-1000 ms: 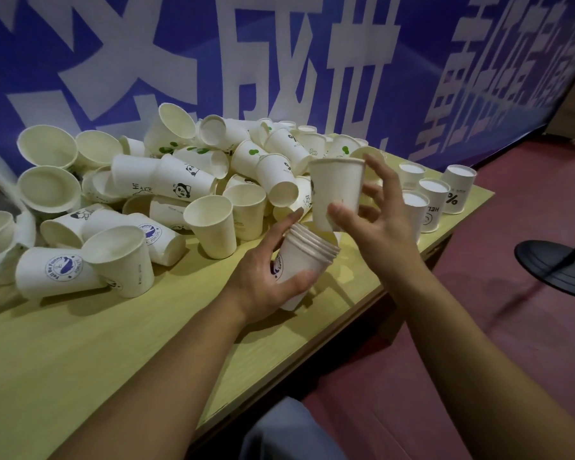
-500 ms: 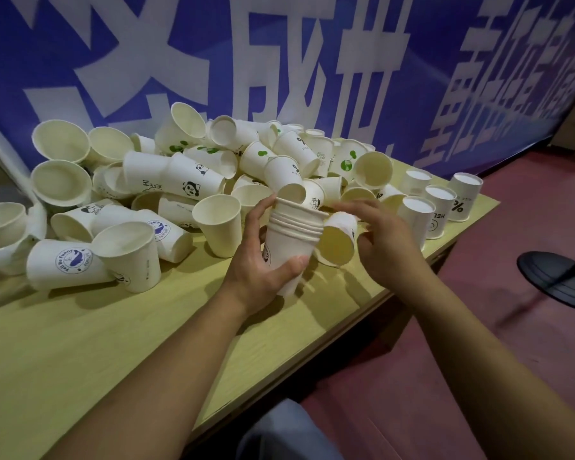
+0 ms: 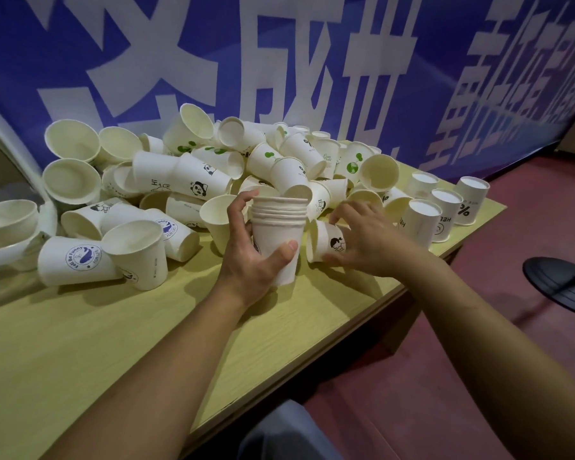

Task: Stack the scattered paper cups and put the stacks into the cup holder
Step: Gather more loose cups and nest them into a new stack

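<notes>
My left hand [image 3: 251,257] grips an upright stack of several nested white paper cups [image 3: 278,227] just above the table. To its right, my right hand [image 3: 365,242] closes around a single paper cup [image 3: 327,242] lying on its side, with a small black figure printed on it. Behind both hands a big pile of scattered white paper cups [image 3: 193,180] covers the back of the table; some carry panda, whale or green leaf prints. No cup holder is recognisable in view.
The yellow-green table [image 3: 146,343] has its front edge running diagonally at the right. Several cups stand upside down [image 3: 424,224] at the far right corner. A blue banner [image 3: 279,61] hangs behind. A black round stand base [image 3: 561,280] sits on the red floor.
The cup my right hand held one second ago now sits on the stack in my left hand. My right hand has dropped to the table and taken hold of a cup lying on its side.
</notes>
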Motion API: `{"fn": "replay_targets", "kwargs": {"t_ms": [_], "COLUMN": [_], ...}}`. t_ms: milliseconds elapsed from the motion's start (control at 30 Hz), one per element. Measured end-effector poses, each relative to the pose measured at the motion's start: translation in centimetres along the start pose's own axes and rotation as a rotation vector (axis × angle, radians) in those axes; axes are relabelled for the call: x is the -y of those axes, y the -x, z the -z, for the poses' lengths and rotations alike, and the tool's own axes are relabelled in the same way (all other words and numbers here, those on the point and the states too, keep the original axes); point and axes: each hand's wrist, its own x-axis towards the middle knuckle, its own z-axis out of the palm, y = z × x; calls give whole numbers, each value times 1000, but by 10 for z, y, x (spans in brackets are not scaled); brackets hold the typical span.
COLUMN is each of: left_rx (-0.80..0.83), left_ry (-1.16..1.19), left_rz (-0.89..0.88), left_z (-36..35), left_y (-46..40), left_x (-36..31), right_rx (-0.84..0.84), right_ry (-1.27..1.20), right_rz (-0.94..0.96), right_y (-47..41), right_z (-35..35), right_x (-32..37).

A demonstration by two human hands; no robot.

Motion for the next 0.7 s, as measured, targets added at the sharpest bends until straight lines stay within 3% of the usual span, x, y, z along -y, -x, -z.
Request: {"fn": "replay_targets", "kwargs": {"t_ms": [233, 467, 567, 700], "left_rx": [19, 104, 209, 281], "left_ry": [-28, -52, -107, -158], "left_rz": [0, -24, -12, -18], "left_z": [3, -5, -7, -8], "left_y": [0, 7, 9, 10], "left_x": [2, -2, -6, -7], "right_rx": [-34, -431, -548, -502], "right_ry": [-233, -816, -963, -1011], "right_rz": [-74, -186, -156, -35], "right_y": [6, 11, 7, 9], "right_z": [-3, 15, 31, 31], "right_x": [-3, 0, 15, 44]}}
